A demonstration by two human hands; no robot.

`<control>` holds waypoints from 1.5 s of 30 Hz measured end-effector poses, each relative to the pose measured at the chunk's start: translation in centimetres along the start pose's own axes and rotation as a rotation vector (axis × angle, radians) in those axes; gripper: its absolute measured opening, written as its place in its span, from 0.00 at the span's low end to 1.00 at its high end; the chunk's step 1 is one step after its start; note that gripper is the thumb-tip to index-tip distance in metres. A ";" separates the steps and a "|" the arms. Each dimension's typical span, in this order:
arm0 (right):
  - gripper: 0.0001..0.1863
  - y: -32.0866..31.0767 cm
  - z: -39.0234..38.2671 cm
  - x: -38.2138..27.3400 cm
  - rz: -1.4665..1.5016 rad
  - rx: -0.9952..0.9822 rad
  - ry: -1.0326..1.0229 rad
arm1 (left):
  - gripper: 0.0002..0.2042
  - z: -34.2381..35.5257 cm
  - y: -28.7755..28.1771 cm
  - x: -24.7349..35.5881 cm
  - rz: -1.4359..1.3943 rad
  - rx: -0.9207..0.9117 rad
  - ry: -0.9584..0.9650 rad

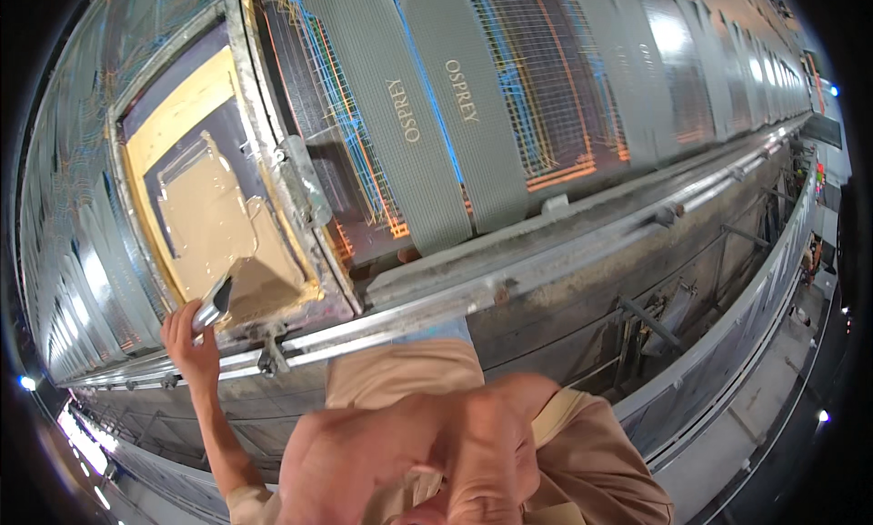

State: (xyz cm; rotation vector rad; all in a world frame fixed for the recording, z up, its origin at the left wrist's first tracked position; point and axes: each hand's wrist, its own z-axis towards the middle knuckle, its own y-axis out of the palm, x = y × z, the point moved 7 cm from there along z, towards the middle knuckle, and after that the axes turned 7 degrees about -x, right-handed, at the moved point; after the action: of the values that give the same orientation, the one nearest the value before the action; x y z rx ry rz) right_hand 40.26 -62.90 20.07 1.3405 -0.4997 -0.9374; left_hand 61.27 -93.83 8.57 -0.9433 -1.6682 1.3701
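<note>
At the left, my left hand (189, 338) is closed around a shiny, rounded metal tool (215, 304). The tool's dark upper end is over the near edge of a framed printing screen (296, 243). Inside the frame, wet tan ink (205, 202) is spread in a thick pool with a glossy edge. A dull yellow band (186, 102) borders its far side. Large and very close at the bottom centre, my right hand (409, 443) is raised and bent back toward me. Its fingers are curled, and whatever is inside them is hidden.
A long table carries grey fabric strips (391, 97) and dark panels with blue and orange lines. A metal rail (546, 261) runs along its near edge, with a small clamp (273, 354) below the screen. Another long metal-edged table (727, 370) stands at the right.
</note>
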 end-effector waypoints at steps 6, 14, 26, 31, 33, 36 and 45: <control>0.07 -6.9 1.1 2.6 0.162 0.333 -0.232 | 0.19 -0.7 0.2 0.5 0.050 0.015 -0.037; 0.07 -14.3 0.6 5.4 0.264 -0.110 0.051 | 0.19 -0.6 -0.8 0.6 0.134 0.044 -0.118; 0.17 -16.6 -2.0 3.7 -0.228 0.275 0.090 | 0.19 -0.5 0.0 0.9 0.162 -0.003 -0.083; 0.16 -18.6 -7.6 6.3 -1.099 -0.179 0.302 | 0.20 0.0 0.3 1.4 0.131 0.026 -0.102; 0.16 -18.0 -10.0 8.2 -1.381 -0.384 0.378 | 0.20 0.4 0.3 1.8 0.163 0.041 -0.092; 0.21 -18.0 -12.0 9.2 -1.562 -0.507 0.340 | 0.19 1.0 0.2 2.1 0.173 0.045 -0.079; 0.19 -18.2 -11.6 8.9 -1.593 -0.437 0.316 | 0.17 1.6 -0.1 0.9 0.139 0.035 -0.147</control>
State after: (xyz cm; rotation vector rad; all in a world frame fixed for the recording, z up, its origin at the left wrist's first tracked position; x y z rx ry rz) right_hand 49.10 -62.40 -1.51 1.2821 1.1802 -1.8632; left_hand 59.43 -93.66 8.53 -0.9738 -1.7066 1.5901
